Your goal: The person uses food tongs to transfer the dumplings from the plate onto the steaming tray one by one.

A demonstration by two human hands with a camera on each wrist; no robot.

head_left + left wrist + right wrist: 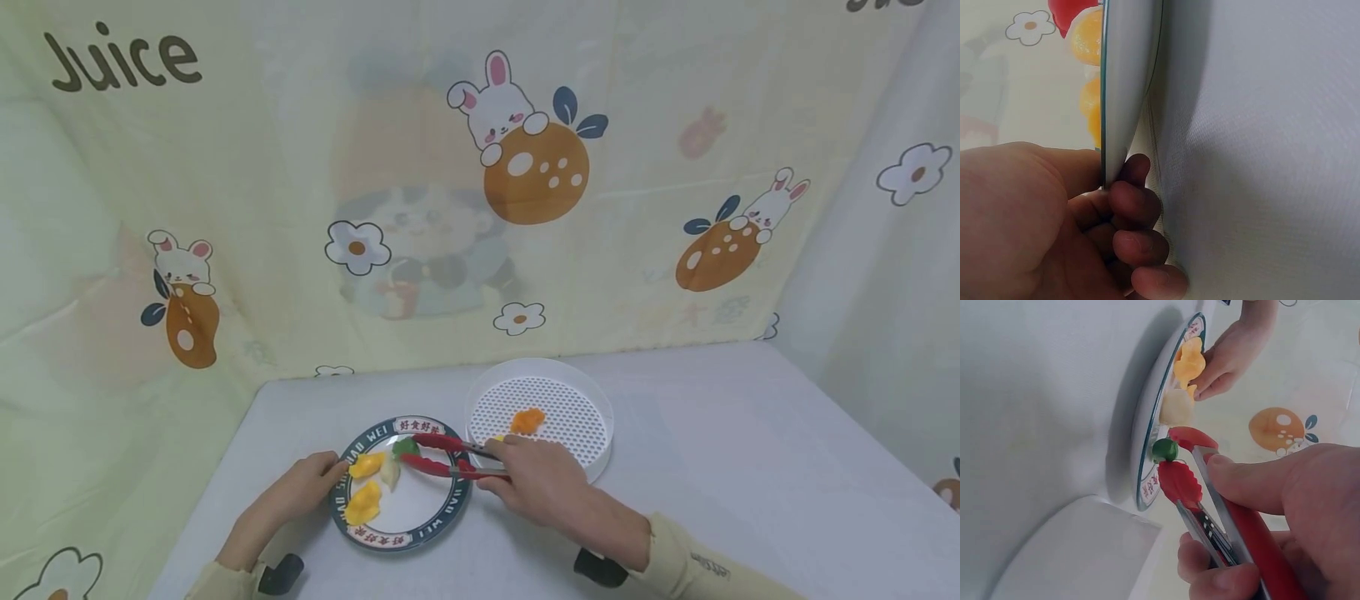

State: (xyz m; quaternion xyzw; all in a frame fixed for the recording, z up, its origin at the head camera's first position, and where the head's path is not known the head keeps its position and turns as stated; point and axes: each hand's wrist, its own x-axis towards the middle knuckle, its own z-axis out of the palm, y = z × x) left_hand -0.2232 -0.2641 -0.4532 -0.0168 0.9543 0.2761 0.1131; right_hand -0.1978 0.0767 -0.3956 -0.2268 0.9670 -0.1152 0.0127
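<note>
My left hand (pixel 303 486) pinches the rim of a round plate (pixel 423 504) with a dark patterned border, thumb above and fingertips beneath, as the left wrist view shows. On the plate lie two yellow dumpling-like pieces (pixel 365 503), a whitish piece (pixel 390 472) and a green piece (pixel 406 448). My right hand (pixel 542 479) grips metal tongs (pixel 1207 515) with red tips and red handles. The tong tips stand on either side of the green piece (pixel 1164 450) at the plate's far side; whether they squeeze it I cannot tell.
A round white perforated tray (pixel 570 408) stands right behind the plate, under and beyond my right hand. It holds an orange piece (pixel 528 421) and a partly hidden yellow piece (pixel 500 437). Behind the white table (pixel 705 433) hangs a printed curtain (pixel 420 350).
</note>
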